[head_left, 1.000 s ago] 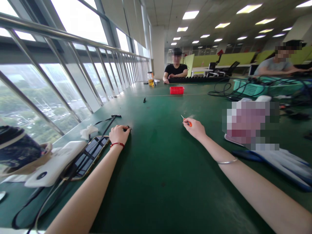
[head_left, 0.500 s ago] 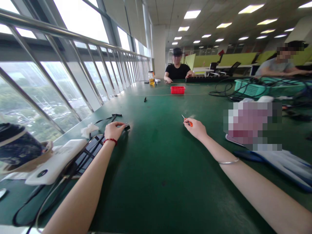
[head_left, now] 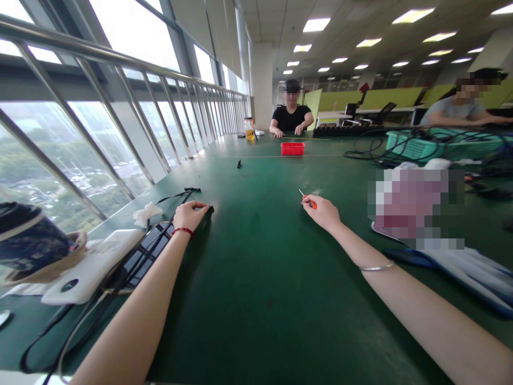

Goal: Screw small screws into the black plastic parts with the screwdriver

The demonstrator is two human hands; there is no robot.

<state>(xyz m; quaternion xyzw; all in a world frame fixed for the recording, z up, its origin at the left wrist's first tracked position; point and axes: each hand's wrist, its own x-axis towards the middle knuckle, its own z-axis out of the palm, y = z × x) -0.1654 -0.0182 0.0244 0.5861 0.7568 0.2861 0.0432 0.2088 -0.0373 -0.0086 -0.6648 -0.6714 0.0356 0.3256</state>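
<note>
Small black part (head_left: 210, 209) is being pinched between thumb and fingers of the left hand (head_left: 191, 215), above or on the green table (head_left: 252, 267); contact with the tabletop can't be told. Orange-handled screwdriver (head_left: 312, 203) is being gripped in the closed right hand (head_left: 323, 210), thin shaft being pointed forward and left, well apart from the part.

Deltas: vs 1.0 s ago, left hand is being held slightly further left, part now being exposed past the fingertips instead of mostly covered. Vs 0.5 s ago, part is being shown at a changed angle, less of it visible. Right hand is being held as before. More of the phone (head_left: 146, 262) is being covered by the left forearm than at 1.0 s. Across the table, the black strip (head_left: 340, 131) is no longer being touched by the facing co-worker (head_left: 292, 115), as it was at 0.5 s.

Markings: pale lettering is being carried by the dark blue cup (head_left: 34, 238), too blurred to read. A dark round mark is being shown on the white slab (head_left: 96, 264); nothing legible there. Pink item (head_left: 417, 203) is being masked by pixelation.

Further out: phone is being crossed by black straps; second black piece (head_left: 239, 164) and red bin (head_left: 292, 149) are being left further up the table; glove (head_left: 473, 270) is being kept beside the right forearm; cables are being piled over the teal basket (head_left: 409, 147).
</note>
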